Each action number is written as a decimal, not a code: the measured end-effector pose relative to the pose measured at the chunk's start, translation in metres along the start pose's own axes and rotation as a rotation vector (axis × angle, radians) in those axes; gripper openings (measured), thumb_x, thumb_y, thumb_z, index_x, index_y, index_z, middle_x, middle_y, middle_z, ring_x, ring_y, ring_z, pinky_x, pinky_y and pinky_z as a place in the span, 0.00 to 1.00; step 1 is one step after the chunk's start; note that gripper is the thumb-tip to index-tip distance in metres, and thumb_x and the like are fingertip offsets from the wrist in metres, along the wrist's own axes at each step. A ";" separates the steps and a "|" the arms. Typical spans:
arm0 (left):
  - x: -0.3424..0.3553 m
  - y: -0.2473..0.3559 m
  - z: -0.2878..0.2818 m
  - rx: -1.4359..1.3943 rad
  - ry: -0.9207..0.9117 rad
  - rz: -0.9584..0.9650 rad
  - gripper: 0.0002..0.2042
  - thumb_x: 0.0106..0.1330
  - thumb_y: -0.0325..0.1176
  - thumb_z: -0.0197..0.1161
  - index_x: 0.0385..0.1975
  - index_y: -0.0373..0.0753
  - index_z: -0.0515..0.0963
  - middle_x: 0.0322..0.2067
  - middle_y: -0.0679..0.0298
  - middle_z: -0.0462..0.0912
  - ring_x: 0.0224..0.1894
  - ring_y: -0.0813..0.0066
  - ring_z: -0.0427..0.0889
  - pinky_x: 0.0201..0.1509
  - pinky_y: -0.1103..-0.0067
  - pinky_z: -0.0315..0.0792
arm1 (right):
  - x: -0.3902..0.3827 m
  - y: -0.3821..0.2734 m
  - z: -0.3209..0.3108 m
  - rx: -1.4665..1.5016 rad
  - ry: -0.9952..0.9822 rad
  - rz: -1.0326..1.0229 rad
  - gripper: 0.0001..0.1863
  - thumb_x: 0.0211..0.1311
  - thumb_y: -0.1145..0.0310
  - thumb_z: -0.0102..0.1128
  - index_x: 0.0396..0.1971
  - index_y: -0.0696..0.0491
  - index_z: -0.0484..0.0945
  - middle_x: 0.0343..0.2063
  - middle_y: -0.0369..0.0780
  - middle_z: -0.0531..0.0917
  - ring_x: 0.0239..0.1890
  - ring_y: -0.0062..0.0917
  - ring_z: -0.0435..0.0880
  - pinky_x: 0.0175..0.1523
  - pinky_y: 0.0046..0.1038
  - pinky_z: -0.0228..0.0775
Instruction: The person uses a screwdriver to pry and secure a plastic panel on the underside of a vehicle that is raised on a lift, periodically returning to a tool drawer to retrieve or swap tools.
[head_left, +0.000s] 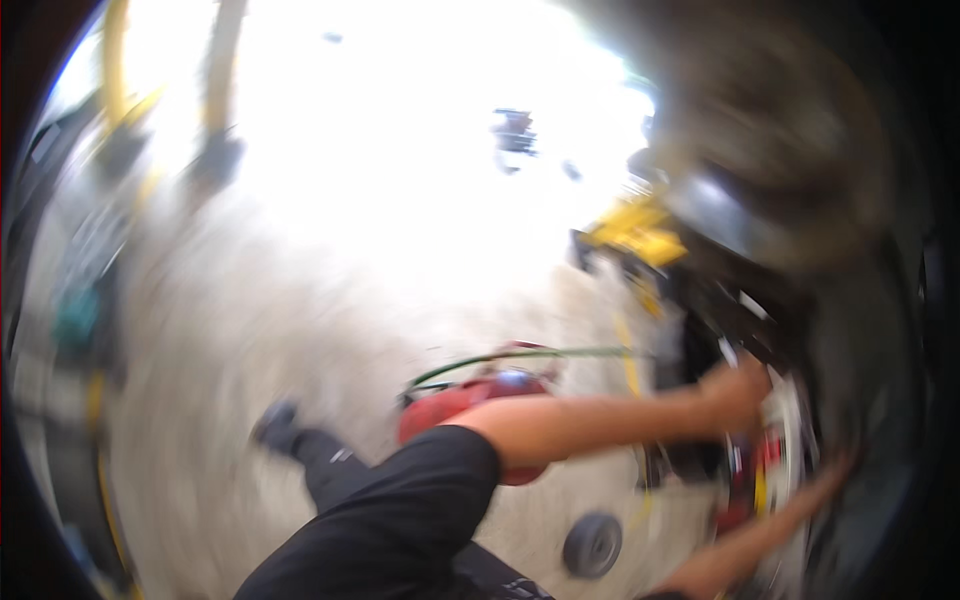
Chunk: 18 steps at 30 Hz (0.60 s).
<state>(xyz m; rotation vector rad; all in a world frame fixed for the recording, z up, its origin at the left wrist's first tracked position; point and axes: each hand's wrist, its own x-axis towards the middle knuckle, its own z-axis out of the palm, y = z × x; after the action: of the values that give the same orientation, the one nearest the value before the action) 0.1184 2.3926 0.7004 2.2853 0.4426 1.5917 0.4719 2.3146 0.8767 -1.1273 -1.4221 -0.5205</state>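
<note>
Dark part [735, 290]: angled, blurred by motion. Position: three o'clock from the centre of the head view. Orientation: sloping from ten o'clock toward four o'clock. A small light patch shows on its surface; edge detail is not readable.

Pale strip [797, 425]: narrow, light-coloured, slightly curved. Position: four o'clock from the centre, below the dark part. Orientation: nearly upright, along the twelve-to-six line. Its lower portion is blurred; contact with the dark part cannot be determined.

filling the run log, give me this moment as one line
left hand: near dark bar, grip unclear | right hand: farther right, lower, grip unclear | around: red tank, green hose, dark wheel | view: blurred
</note>
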 end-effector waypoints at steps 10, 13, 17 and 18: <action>-0.325 0.009 -0.141 -0.380 0.331 -0.434 0.20 0.61 0.43 0.60 0.50 0.38 0.73 0.40 0.50 0.80 0.48 0.52 0.78 0.51 0.63 0.71 | -0.388 -0.237 0.181 -0.374 -0.703 -0.396 0.15 0.68 0.63 0.47 0.26 0.58 0.70 0.22 0.47 0.73 0.24 0.43 0.72 0.32 0.42 0.64; -0.403 -0.010 -0.164 -0.093 0.547 -0.620 0.13 0.65 0.40 0.56 0.42 0.38 0.75 0.34 0.54 0.80 0.40 0.53 0.80 0.43 0.65 0.72 | -0.471 -0.278 0.243 0.298 -1.330 0.064 0.17 0.69 0.62 0.51 0.34 0.64 0.76 0.25 0.46 0.80 0.26 0.28 0.75 0.34 0.32 0.69; -0.525 0.039 -0.235 0.245 0.336 -0.939 0.15 0.66 0.45 0.55 0.36 0.38 0.77 0.32 0.54 0.81 0.39 0.52 0.80 0.43 0.63 0.73 | -0.525 -0.400 0.334 0.198 -1.793 0.034 0.18 0.70 0.60 0.51 0.39 0.62 0.80 0.33 0.46 0.84 0.35 0.29 0.80 0.42 0.31 0.70; -0.556 0.049 -0.250 0.275 0.347 -1.002 0.15 0.66 0.46 0.55 0.34 0.38 0.77 0.31 0.53 0.81 0.37 0.51 0.81 0.42 0.62 0.73 | -0.537 -0.434 0.349 0.245 -2.044 0.013 0.19 0.69 0.60 0.50 0.40 0.62 0.80 0.35 0.46 0.83 0.37 0.28 0.80 0.44 0.29 0.69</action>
<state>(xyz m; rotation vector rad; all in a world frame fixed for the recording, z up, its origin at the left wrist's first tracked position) -0.2972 2.1319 0.3352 1.4488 1.6494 1.3757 -0.1563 2.2437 0.4308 -1.3486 -2.9383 1.2758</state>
